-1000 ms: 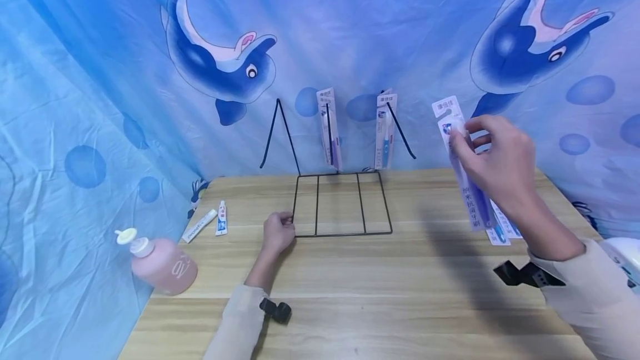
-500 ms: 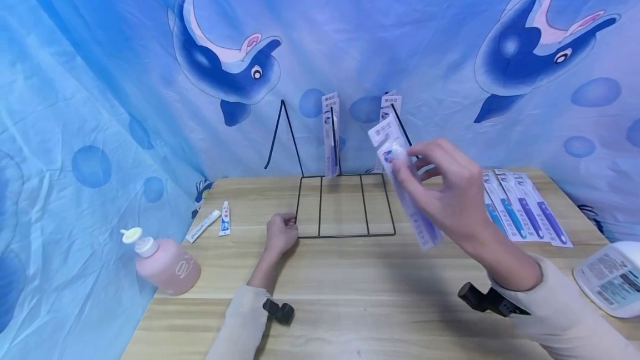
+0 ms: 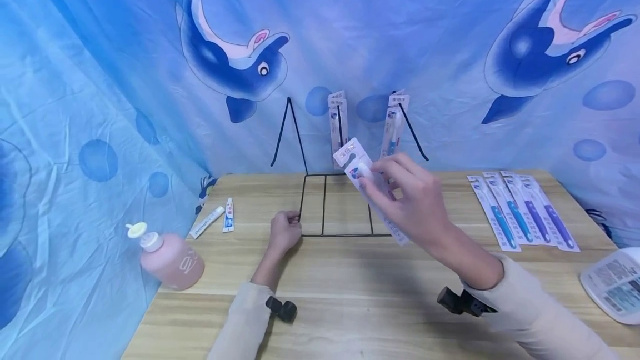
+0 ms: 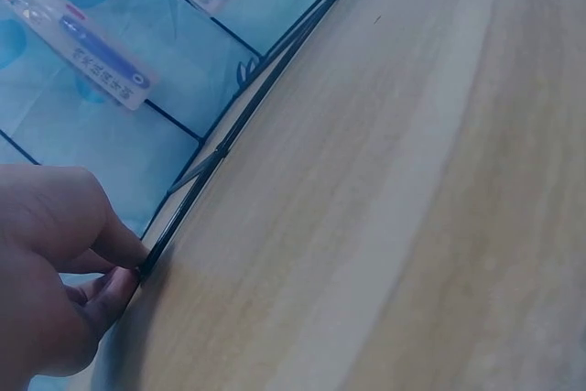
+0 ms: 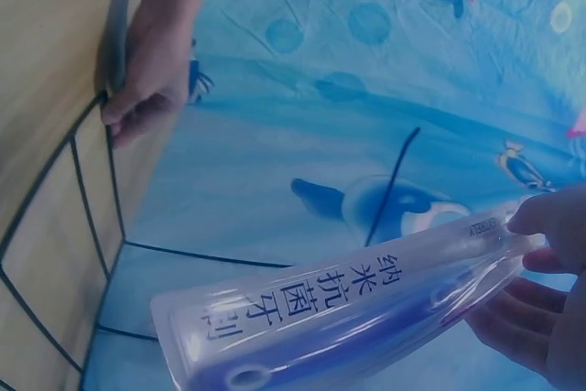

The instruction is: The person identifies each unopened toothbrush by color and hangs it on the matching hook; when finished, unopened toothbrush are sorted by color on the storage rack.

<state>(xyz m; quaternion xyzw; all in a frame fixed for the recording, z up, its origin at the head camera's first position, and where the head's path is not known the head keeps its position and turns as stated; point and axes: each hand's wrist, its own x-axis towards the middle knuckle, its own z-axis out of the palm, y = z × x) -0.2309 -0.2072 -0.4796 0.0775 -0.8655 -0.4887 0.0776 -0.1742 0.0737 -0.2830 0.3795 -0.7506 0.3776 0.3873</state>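
Observation:
My right hand (image 3: 415, 193) pinches a packaged purple toothbrush (image 5: 339, 299) near the top of its pack, held tilted over the base of a black wire rack (image 3: 345, 235). In the head view the pack's hang hole points up and left. My left hand (image 3: 285, 232) pinches the front left corner of that rack; the left wrist view shows finger and thumb (image 4: 114, 299) on the wire. Packaged toothbrushes hang on the rack's middle prong (image 3: 338, 121) and right prong (image 3: 413, 132). Its left prong (image 3: 281, 132) carries nothing.
Several packaged toothbrushes (image 3: 520, 213) lie side by side on the table's right. A white bottle (image 3: 612, 288) lies at the right edge. Two small toothpaste tubes (image 3: 228, 215) and a pink pump bottle (image 3: 172, 263) are at left. A blue dolphin curtain (image 3: 380, 26) hangs behind.
My right hand has carried the toothbrush pack leftward from the right side to in front of the middle and right prongs. The left hand keeps its hold on the rack corner.

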